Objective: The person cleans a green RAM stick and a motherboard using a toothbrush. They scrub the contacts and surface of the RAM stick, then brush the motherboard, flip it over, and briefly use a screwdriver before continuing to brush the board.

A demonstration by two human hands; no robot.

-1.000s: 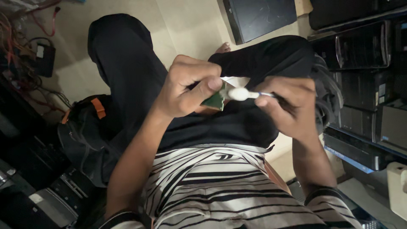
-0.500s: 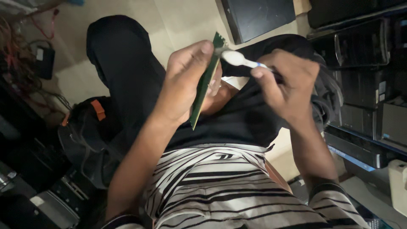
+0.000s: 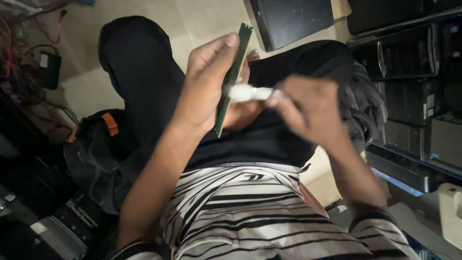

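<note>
My left hand (image 3: pixel 209 86) grips a long, thin green circuit board (image 3: pixel 234 72), a memory module, held edge-on and tilted above my lap. My right hand (image 3: pixel 308 108) pinches a small white brush-like tool (image 3: pixel 248 92) whose white tip presses against the lower half of the board. The right hand is blurred. Both hands hover over my black trousers and black-and-white striped shirt.
A dark backpack with orange trim (image 3: pixel 96 144) lies on the floor at the left. Black computer cases (image 3: pixel 414 53) are stacked at the right and a dark flat panel (image 3: pixel 293 21) lies at the top. Cables and an adapter (image 3: pixel 48 67) sit far left.
My left hand has turned the green board from flat and low to upright and edge-on, and raised it. My right hand has followed, keeping the white tool on the board.
</note>
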